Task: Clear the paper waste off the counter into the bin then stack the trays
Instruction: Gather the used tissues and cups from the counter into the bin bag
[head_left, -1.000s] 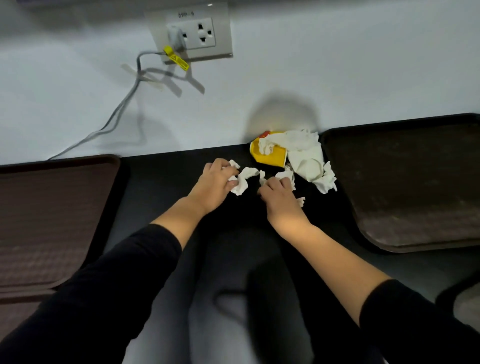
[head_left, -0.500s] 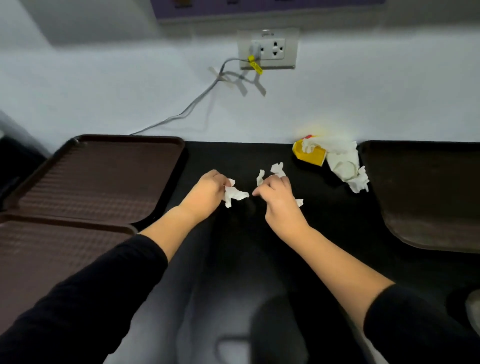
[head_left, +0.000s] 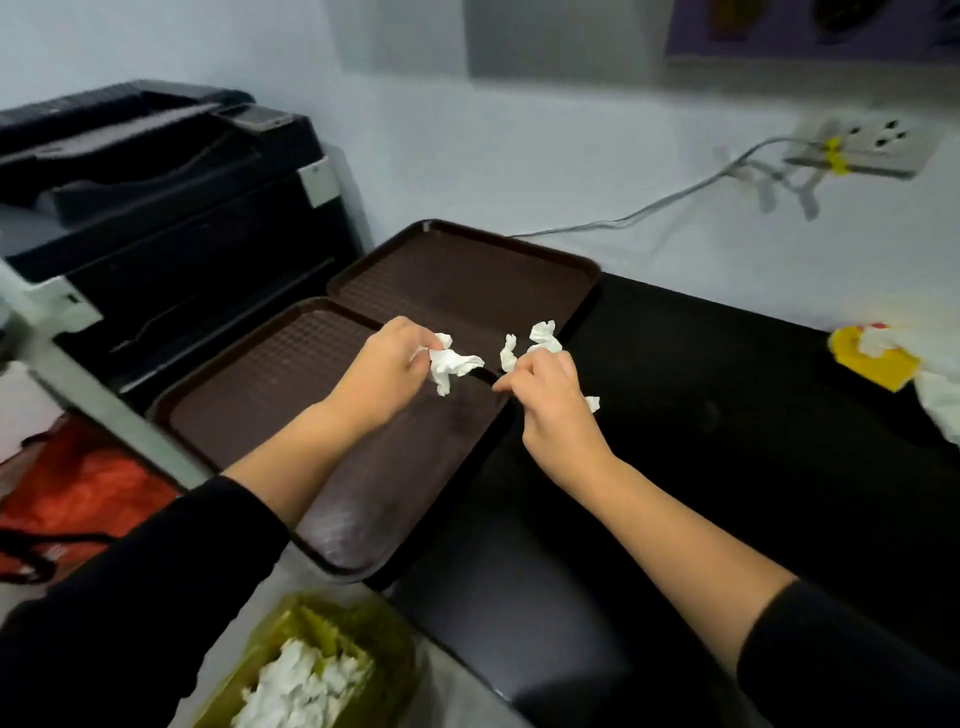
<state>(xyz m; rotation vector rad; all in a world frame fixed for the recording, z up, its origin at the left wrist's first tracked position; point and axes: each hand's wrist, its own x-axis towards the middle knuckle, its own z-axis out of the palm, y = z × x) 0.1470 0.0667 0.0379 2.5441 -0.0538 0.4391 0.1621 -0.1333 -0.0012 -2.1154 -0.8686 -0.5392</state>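
Above the trays (head_left: 291, 379), both hands clutch paper scraps (head_left: 452, 364) — white, crumpled.

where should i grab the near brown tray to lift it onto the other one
Probably by the raised rim of the near tray, one hand on each long side, coming from its overhanging front corner. It lies flat and empty, partly overlapping the far tray.

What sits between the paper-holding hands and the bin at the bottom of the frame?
In the head view, the near brown tray lies under and below the left hand and right hand; past its near rim a short bare stretch leads to the green-lined bin.
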